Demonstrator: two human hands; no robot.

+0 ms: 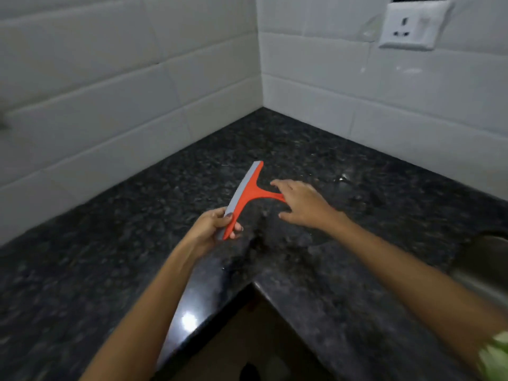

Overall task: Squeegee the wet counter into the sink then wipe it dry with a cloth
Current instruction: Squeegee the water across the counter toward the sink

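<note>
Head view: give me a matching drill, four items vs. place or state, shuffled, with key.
Column one:
1. squeegee
2. left hand
3. wall socket
4. sink

Column two:
A. mounted on the white tile, upper right
B. set into the counter at the right edge of the view
C. orange with a grey blade, held above the dark granite
D. gripping the near end of the blade

Pairs: 1-C, 2-D, 3-A, 4-B. The right hand is over the handle with fingers spread.
</note>
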